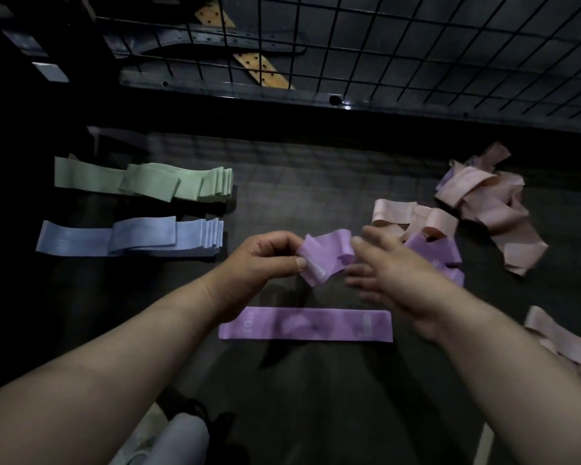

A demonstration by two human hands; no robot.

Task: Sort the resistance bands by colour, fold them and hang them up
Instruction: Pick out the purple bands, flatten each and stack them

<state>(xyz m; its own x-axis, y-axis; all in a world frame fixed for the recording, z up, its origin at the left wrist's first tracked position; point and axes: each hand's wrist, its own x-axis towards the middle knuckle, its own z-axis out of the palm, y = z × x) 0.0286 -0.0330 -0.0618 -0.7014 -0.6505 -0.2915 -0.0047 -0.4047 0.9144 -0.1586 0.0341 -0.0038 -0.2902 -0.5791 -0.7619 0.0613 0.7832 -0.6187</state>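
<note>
sorting step, purple batch in hand, folding under way. left hand (269, 260) pinches one end of a crumpled purple band (326, 256) between thumb and curled fingers, held in the air above the dark surface (316, 196). right hand (393, 280) is at the band's other end with fingers loose and fairly straight, gripping nothing as far as i can see; it's blurred, so can't tell if the thumb touches the band. one flat purple band (306, 323) lies straightened just below both hands, looks like the start of the purple stack. green stack (148, 182) and blue stack (131, 238) sit neat at far left, so those two colours read as sorted and folded. more loose purple bands (433, 250) lie behind the right hand, mixed into the edge of the pink pile (490, 203), which is tangled. a few more pink bands (564, 347) at the right edge. wire grid (383, 45) stands at the back, likely the hanging spot, nothing on it yet. next move, my read: right hand needs a pinch on the free end, pull the band flat, untwist it, then lay it square on the flat purple one. pink is untouched, hanging not started, so roughly halfway.
</note>
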